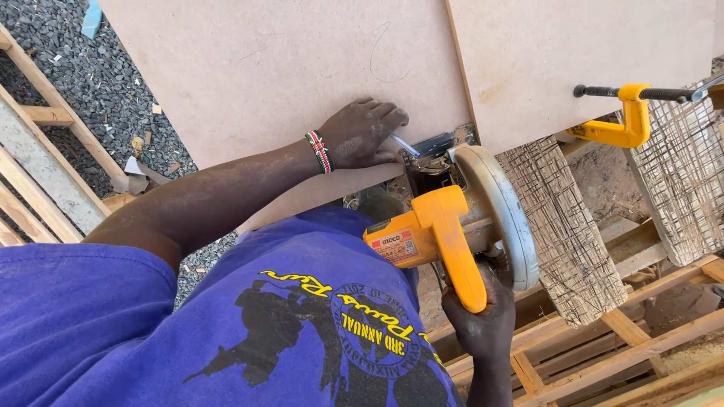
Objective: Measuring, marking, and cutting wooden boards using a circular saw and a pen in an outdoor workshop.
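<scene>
A person in a blue shirt (302, 316) is leaning over a big flat board (302, 68). The board is pale brown and smooth, with a thin pencil mark on it. A straight cut line is running up it, near the middle of the picture.

The right hand (483, 320) is wrapped tight around the handle of a saw (452, 226). The saw is yellow, with a round grey metal cover over its blade. It has a small red and yellow sticker on its side. The saw is sitting at the near edge of the board, right at the bottom of the cut line. Its metal foot is touching the board.

The left hand (362, 134) is lying flat on the board, just beside the saw, with fingers together and pressing down. It is not holding anything. A striped bead wristband (320, 151) is sitting on that wrist.

To the right, a yellow clamp (622, 120) is pinching the board's edge. Under the board, rough wood planks (566, 226) with many scratch lines are showing. Wooden frames (603, 347) are lying lower down. Grey gravel (98, 83) is covering the ground on the left.
</scene>
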